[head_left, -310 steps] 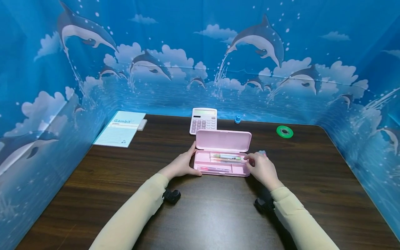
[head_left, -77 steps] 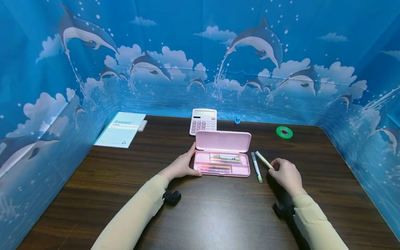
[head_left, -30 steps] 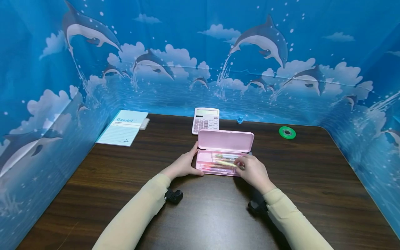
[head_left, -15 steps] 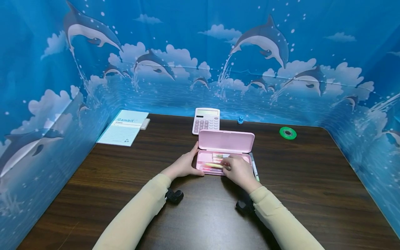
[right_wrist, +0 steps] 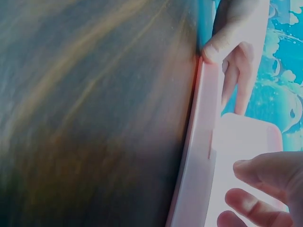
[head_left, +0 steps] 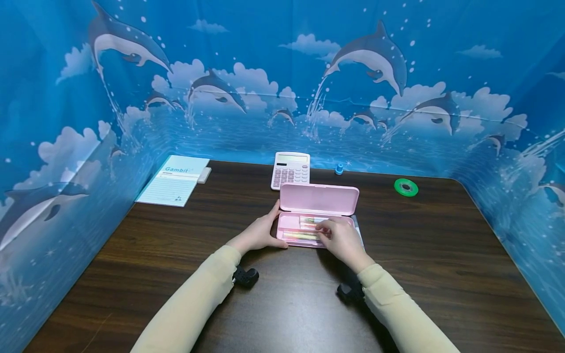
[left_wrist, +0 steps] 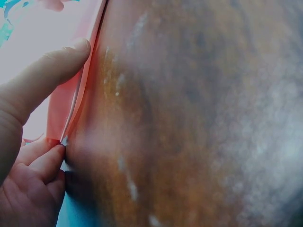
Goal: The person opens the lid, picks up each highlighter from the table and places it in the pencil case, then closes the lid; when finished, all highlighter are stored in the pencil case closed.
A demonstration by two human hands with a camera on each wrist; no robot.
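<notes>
A pink pencil case [head_left: 320,198] lies with its lid raised. My left hand [head_left: 258,233] grips its left end, the thumb on the front edge in the left wrist view. Several pens [head_left: 309,220] fill the back compartment. A yellow marker [head_left: 300,236] lies in the front compartment on other pens. Over the right half of the case is my right hand [head_left: 342,240], partly covering the compartments. In the right wrist view its fingers [right_wrist: 251,201] and thumb are apart with nothing between them. A grey-capped marker [head_left: 357,225] lies along the case's right side, partly hidden by that hand.
Behind the lid stands a white calculator [head_left: 291,169]. A notebook [head_left: 172,181] and a white block [head_left: 204,175] lie at the back left. Toward the back right are a small blue object [head_left: 339,169] and a green ring-shaped roll [head_left: 406,187]. A dolphin-print curtain encloses the table.
The right hand has carried the yellow marker from the table into the case's front compartment and let go, then shifted slightly right. The left hand has kept its hold on the case.
</notes>
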